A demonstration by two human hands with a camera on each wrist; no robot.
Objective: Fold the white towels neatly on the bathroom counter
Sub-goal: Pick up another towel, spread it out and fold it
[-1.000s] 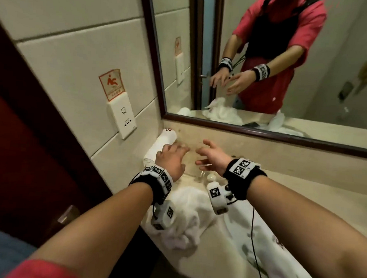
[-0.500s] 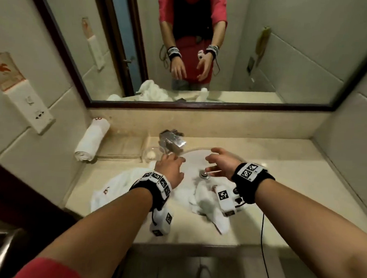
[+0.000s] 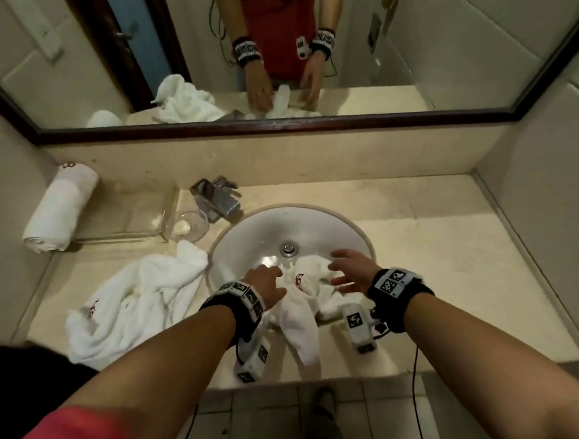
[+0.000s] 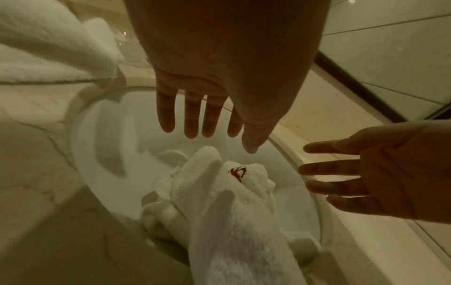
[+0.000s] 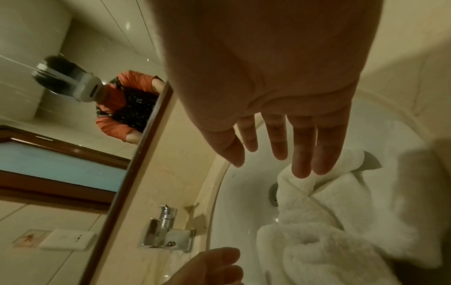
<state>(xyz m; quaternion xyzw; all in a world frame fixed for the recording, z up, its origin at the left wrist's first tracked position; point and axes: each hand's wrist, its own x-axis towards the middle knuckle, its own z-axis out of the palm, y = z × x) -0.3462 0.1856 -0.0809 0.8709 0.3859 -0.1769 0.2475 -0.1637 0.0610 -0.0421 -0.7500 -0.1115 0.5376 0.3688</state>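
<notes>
A crumpled white towel (image 3: 305, 300) with a small red logo lies in the sink and hangs over its front rim. It also shows in the wrist views as the same towel (image 4: 234, 202) (image 5: 329, 221). My left hand (image 3: 267, 282) hovers at its left side with straight fingers (image 4: 202, 119). My right hand (image 3: 352, 270) hovers at its right side, its fingers (image 5: 280, 144) spread and holding nothing. A second crumpled towel (image 3: 136, 298) lies on the counter to the left. A rolled towel (image 3: 60, 207) lies at the far left by the wall.
The white sink basin (image 3: 247, 237) is set in a beige stone counter (image 3: 447, 254). A chrome faucet (image 3: 217, 198) stands behind it, with a glass tray (image 3: 127, 211) and a small glass dish (image 3: 189, 225) to its left. A framed mirror (image 3: 286, 132) and side walls close in the counter.
The head view swung from the left wall to above the sink. Both hands moved down and forward, from above the basin to the towel in it.
</notes>
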